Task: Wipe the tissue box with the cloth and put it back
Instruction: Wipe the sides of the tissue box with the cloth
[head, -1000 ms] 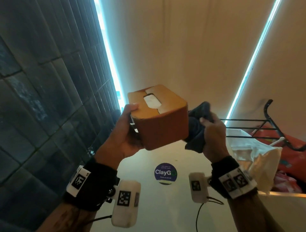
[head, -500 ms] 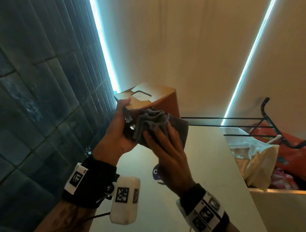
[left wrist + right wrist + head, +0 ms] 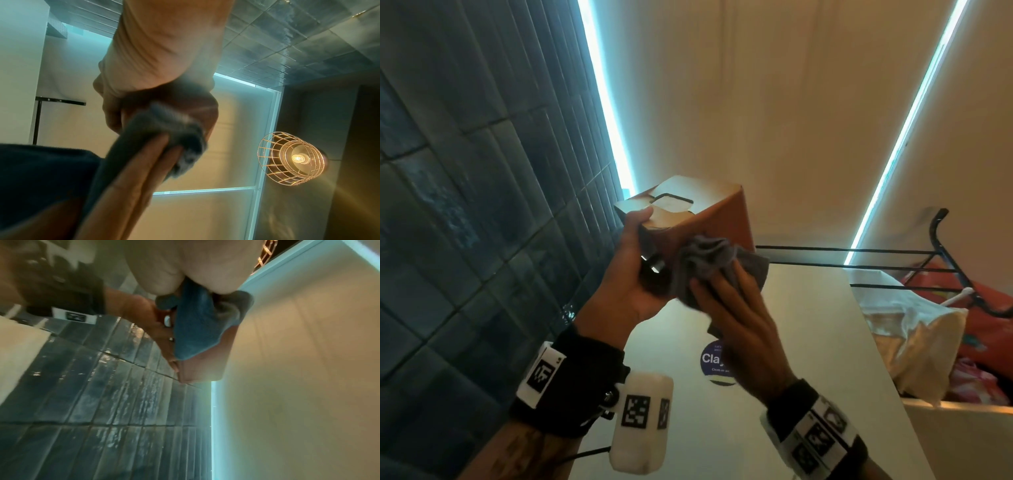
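Tissue box point(image 3: 709, 219), brown, held up in the air and tilted; its slotted top faces up and toward the tiled wall point(image 3: 465, 205), and one bottom corner points down into the palm. No clear long axis; it looks roughly cubic.

Left hand point(image 3: 633, 274) cups the box from below, thumb hooked over the top edge, fingers wrapped round the near side, wrist bent back.

Right hand point(image 3: 736, 308) reaches up from below, fingers straight and spread, pressing the grey cloth point(image 3: 709, 263) flat against the box's near face. The cloth bunches above the fingertips.

White counter point(image 3: 808, 325) lies below the hands.
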### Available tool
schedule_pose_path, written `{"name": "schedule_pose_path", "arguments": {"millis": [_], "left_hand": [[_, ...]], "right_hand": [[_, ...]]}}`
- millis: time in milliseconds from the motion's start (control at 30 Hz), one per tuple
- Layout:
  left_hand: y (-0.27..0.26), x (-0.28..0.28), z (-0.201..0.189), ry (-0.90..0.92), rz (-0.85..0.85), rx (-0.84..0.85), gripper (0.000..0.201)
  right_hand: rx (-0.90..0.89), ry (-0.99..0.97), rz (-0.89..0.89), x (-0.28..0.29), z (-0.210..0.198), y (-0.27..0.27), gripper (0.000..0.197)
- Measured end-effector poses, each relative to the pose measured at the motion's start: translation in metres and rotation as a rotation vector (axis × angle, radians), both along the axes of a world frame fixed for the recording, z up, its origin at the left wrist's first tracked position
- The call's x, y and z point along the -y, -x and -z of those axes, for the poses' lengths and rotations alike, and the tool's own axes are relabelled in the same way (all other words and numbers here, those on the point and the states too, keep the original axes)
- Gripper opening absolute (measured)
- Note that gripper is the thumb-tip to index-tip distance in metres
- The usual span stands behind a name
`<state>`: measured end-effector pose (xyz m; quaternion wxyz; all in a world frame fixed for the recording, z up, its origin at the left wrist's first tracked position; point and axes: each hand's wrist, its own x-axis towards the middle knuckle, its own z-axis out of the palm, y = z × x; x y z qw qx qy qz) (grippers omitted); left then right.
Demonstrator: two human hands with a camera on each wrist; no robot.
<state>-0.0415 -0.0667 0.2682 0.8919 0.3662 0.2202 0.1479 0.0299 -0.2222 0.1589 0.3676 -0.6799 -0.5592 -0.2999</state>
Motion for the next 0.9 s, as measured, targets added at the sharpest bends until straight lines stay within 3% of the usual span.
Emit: {"name": "schedule_pose_path", "arguments": {"millis": [100, 167, 333, 367, 467, 600, 700, 833, 900], "left_hand": [[0.003, -0.001, 0.002, 0.014, -0.07, -0.033, 0.049], [0.003, 0.0, 0.002, 0.007, -0.07, -0.048, 0.054], [-0.001, 0.001, 0.004, 0.01, -0.043, -0.029, 0.067], [-0.001, 0.001, 0.005, 0.01, -0.041, -0.03, 0.068], [0.0, 0.0, 0.005, 0.041, -0.053, -0.014, 0.061], [0.0, 0.007, 0.007, 0.026, -0.046, -0.039, 0.053], [-0.003, 0.01, 0.012, -0.006, 0.018, -0.003, 0.048], [-0.003, 0.004, 0.014, -0.046, 0.094, -0.011, 0.061], [0.001, 0.003, 0.015, -0.042, 0.077, -0.035, 0.059]], "right_hand": [[-0.221, -0.173, 0.118, 0.005, 0.0, -0.025, 0.075], [-0.283, -0.225, 0.154, 0.003, 0.0, -0.022, 0.074], [-0.004, -0.01, -0.009, 0.005, 0.016, 0.014, 0.091], [0.006, 0.006, -0.027, 0.007, 0.016, 0.01, 0.093], [-0.118, -0.104, 0.041, 0.009, 0.01, -0.009, 0.063], [-0.269, -0.206, 0.158, -0.002, -0.016, -0.018, 0.072], [-0.199, -0.19, 0.115, -0.012, -0.029, 0.005, 0.068], [0.041, 0.057, 0.006, -0.011, -0.01, 0.022, 0.08], [0.0, 0.036, 0.022, -0.006, -0.008, 0.009, 0.08]]}}
